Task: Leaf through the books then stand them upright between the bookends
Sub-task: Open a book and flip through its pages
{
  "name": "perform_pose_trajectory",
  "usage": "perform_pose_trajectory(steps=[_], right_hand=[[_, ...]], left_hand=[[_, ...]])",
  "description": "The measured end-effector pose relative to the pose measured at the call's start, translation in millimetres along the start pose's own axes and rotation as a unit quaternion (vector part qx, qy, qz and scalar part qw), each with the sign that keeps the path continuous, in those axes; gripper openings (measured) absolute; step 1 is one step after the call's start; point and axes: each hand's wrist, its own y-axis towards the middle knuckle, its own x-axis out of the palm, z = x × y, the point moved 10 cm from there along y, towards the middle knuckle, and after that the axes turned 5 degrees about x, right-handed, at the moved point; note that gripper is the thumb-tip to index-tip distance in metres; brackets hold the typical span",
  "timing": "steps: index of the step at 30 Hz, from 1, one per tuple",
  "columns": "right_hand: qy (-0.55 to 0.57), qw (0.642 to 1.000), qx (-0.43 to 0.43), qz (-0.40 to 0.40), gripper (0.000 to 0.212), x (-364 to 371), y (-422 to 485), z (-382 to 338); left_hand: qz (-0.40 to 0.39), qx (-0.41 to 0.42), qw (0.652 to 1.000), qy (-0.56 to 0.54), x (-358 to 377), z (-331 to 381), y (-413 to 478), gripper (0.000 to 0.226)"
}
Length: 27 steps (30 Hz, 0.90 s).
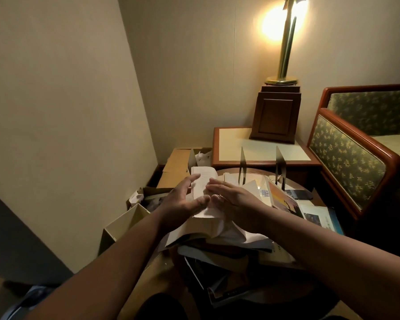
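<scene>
Head view, left hand [183,199] and right hand [231,199] flanking open book [202,181], fingers spread wide

The lamp [284,42] is cut off by the top edge, its shade lost in glare. Both hands blur around the open book [203,181], hiding its lower pages. The heaped books [217,257] near the surface's edge are too dark to tell apart.
</scene>
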Motion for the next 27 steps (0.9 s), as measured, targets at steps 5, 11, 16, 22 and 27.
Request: perform_pose_trajectory(steps=[5,11,16,22,27], right_hand=[[-0.03,0.999,-0.012,-0.008,0.04,11,-1,1],[-0.02,0.999,-0.006,0.033,0.04,18,-2,7],[-0.005,0.998,-0.011,0.064,0.03,12,-3,4],[-0.022,0.999,-0.017,0.024,0.038,25,-4,6],[-0.067,0.997,-0.025,0.027,0.05,30,-4,0]], left_hand=[[-0.047,-0.032,0.998,0.04,4,-14,-4,0.076],[-0.075,0.003,0.991,0.108,12,-18,-6,0.084],[-0.081,-0.052,0.993,0.063,21,-34,-10,0.075],[-0.065,-0.06,0.992,0.092,16,-45,-15,0.084],[-0.075,-0.016,0.988,0.133,13,-37,-14,0.081]])
